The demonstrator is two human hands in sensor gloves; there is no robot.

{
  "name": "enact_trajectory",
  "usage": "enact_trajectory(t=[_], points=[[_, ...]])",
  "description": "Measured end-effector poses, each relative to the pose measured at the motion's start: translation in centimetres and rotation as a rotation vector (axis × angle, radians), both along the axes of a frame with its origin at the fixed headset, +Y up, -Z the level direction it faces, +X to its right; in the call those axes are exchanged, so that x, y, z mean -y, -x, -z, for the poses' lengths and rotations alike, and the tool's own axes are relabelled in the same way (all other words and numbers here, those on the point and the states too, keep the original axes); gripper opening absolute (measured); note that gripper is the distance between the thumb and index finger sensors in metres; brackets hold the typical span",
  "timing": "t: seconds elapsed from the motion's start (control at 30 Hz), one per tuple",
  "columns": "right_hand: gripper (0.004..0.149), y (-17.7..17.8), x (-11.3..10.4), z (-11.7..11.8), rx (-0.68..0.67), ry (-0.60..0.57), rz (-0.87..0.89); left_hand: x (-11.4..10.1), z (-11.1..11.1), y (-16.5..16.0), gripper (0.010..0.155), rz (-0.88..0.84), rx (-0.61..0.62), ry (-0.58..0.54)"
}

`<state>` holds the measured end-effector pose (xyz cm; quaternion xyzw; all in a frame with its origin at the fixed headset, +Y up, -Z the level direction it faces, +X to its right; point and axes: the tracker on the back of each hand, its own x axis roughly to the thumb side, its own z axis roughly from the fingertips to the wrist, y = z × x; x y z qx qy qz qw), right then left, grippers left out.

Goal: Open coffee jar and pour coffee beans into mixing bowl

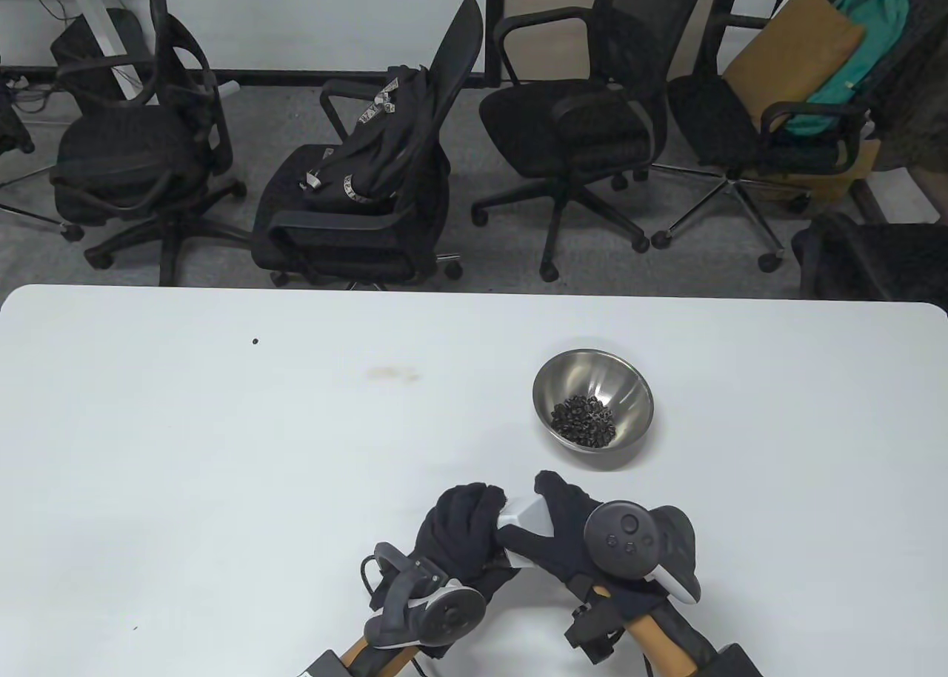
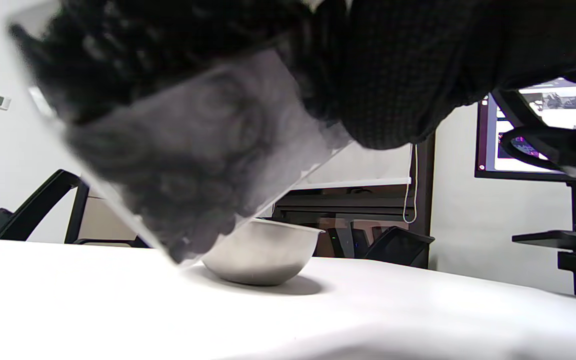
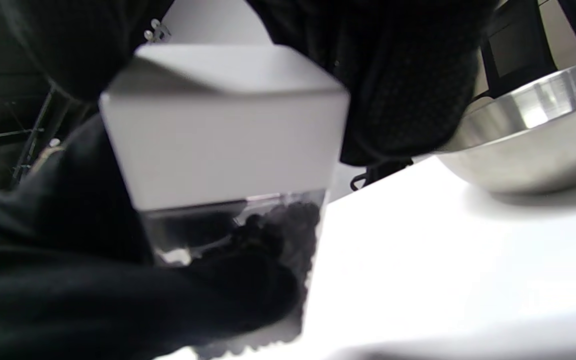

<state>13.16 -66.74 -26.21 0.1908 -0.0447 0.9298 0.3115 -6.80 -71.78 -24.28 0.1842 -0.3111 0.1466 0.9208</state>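
The coffee jar (image 1: pixel 518 536) is a clear square container with a white lid (image 1: pixel 524 515), held tilted just above the table near its front edge. My left hand (image 1: pixel 468 520) grips the clear body, which fills the left wrist view (image 2: pixel 193 165). My right hand (image 1: pixel 564 510) grips the lid. In the right wrist view the lid (image 3: pixel 223 125) sits on the jar and dark beans (image 3: pixel 273 230) show through the clear wall below it. The steel mixing bowl (image 1: pixel 626 381) stands behind and to the right of my hands, with coffee beans (image 1: pixel 585 419) in its bottom.
The white table (image 1: pixel 222 447) has a small dark speck (image 1: pixel 255 341) and a faint stain (image 1: pixel 389 372) toward the back. Several office chairs (image 1: pixel 370 188) stand beyond the far edge. The bowl also shows in the left wrist view (image 2: pixel 263 250) and the right wrist view (image 3: pixel 533 145).
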Motion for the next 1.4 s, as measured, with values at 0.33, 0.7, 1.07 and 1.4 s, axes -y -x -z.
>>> enact_trajectory(t=[0.33, 0.7, 1.07, 1.4], points=[[0.095, -3.4, 0.0, -1.1, 0.020, -0.047, 0.045, -0.9, 2.9, 3.1, 0.096, -0.234, -0.162, 0.148], [0.091, -6.8, 3.3, -2.4, 0.077, -0.024, 0.048, -0.5, 11.3, 6.2, 0.098, -0.425, -0.457, 0.318], [0.090, -8.0, 4.6, -2.3, 0.093, 0.001, 0.017, 2.4, 17.6, 7.7, 0.098, -0.455, -0.645, 0.441], [0.089, -8.0, 5.2, -2.2, 0.077, 0.018, -0.011, 4.7, 19.8, 8.7, 0.099, -0.463, -0.691, 0.497]])
